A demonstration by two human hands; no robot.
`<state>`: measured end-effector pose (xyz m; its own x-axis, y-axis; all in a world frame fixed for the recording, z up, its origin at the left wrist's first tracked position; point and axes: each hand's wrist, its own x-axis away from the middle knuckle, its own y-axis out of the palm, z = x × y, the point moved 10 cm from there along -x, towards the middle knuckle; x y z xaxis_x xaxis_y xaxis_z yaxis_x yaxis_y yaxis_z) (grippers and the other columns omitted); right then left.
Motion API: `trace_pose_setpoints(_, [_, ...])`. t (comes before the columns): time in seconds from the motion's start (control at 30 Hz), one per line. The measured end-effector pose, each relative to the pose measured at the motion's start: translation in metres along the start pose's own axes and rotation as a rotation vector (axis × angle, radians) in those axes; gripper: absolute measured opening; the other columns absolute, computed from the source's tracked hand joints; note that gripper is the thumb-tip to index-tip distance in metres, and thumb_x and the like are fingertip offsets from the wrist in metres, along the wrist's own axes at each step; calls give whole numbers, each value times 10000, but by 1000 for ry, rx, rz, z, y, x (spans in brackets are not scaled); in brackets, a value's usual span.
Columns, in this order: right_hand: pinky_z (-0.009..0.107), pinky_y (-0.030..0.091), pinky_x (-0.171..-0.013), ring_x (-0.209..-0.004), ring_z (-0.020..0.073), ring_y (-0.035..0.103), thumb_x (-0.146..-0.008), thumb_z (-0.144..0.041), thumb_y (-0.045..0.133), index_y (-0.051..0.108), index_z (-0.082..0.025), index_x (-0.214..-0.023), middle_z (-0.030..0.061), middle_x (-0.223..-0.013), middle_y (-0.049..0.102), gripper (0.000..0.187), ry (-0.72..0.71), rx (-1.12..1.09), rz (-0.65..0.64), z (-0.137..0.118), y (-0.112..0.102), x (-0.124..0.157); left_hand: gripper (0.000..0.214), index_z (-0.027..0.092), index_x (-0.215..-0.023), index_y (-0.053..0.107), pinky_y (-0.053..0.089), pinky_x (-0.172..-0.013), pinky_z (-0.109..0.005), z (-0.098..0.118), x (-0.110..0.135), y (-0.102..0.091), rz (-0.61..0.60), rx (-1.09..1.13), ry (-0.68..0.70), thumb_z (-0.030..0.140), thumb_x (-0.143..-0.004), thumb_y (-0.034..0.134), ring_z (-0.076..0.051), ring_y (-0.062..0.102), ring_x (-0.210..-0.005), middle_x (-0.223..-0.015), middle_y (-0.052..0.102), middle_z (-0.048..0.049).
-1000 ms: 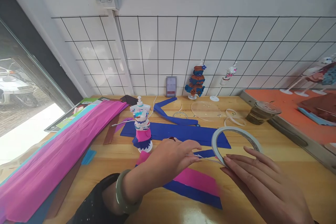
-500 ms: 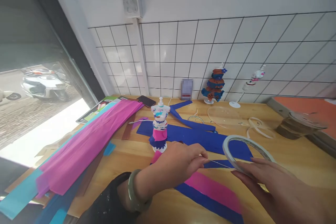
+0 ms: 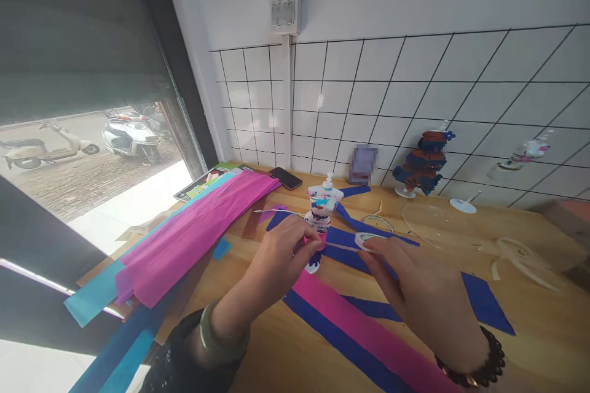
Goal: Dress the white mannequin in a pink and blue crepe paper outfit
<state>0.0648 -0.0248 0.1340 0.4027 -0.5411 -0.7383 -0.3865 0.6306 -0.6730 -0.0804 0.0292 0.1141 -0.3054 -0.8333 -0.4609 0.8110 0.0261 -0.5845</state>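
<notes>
A thin strip of tape is stretched between my two hands. My left hand, with a pale green bangle at the wrist, pinches the strip's end in front of a small dress-form figure. The white tape roll is gripped in the fingers of my right hand, which partly cover it. The figure stands upright, its white torso marked with coloured patches, with pink and dark blue material around its lower part. Below my hands lie pink crepe paper and a dark blue strip.
Pink and blue paper sheets lie along the left side. A phone rests near the wall. Behind stand an orange-and-blue dressed figure and another white figure. Clear plastic and loose pale strips lie at right.
Both hands have moved up toward the small figure, bringing the tape strip in front of it. The tape roll has tilted from facing me to nearly edge-on. My view has swung left.
</notes>
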Motion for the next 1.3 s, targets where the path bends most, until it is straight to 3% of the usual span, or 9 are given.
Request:
trace_pose_setpoints(0.27, [248,317,-535,-583,128,534,-916,-376,443,585,-186,-800,5,-662,610,264,80,114,-11,9,19,-18,56,196,-811,595,417,-858,-348,-7,-10,-13,158,-143,68,221,-836,551,-189,503,-984,-973,538,-53])
trace_pose_setpoints(0.47, [241,338,-548,-598,129,545,-909,-425,443,572,-184,-778,0,-671,622,303,135,46,3,14,24,-21,65,197,-831,567,373,-989,-393,-11,-11,-8,171,-87,97,232,-858,519,-209,426,-1223,-1233,510,-77])
trace_pose_setpoints(0.9, [249,313,-503,-553,123,523,-893,-483,445,567,-188,-738,0,-617,579,354,257,-4,-43,28,30,-18,79,193,-804,545,430,-939,-405,-19,-15,1,184,-8,56,249,-853,517,-227,506,-1168,-1182,589,-89])
trace_pose_setpoints(1.3, [244,299,-495,-521,107,496,-887,-484,458,554,-188,-703,-12,-587,545,361,263,-8,-28,29,30,-18,72,195,-788,525,422,-914,-318,-19,-16,0,197,39,54,235,-848,528,-178,545,-1102,-1093,625,-47])
